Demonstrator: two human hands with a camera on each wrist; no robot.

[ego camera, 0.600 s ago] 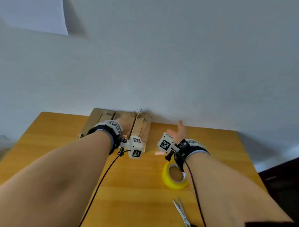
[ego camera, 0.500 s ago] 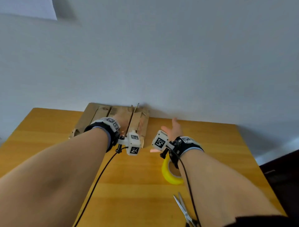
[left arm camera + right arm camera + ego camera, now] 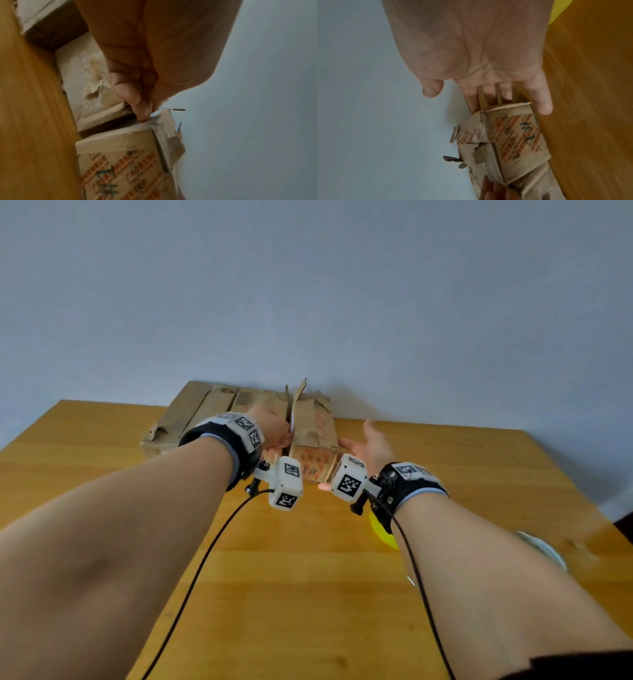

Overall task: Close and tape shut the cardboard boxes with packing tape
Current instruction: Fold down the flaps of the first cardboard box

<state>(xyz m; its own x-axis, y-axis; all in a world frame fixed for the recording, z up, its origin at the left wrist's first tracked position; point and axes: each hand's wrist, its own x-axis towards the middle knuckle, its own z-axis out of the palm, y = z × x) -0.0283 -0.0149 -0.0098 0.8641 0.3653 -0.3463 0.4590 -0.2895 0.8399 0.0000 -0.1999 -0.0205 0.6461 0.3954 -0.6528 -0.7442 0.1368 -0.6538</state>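
Both hands have pushed farther forward since a moment ago, and the right hand [image 3: 373, 445] now sits just beside the printed box [image 3: 313, 446] rather than back over the yellow tape roll [image 3: 383, 534]. Nearest me, that roll lies on the wooden table [image 3: 308, 577], mostly hidden under the right forearm. Beyond it the right hand is spread, fingers straight, gripping nothing, alongside the box's right side. The left hand [image 3: 272, 429] is curled, pinching the box's top left edge. Flattened cardboard [image 3: 202, 409] lies farthest, against the wall [image 3: 308, 285].
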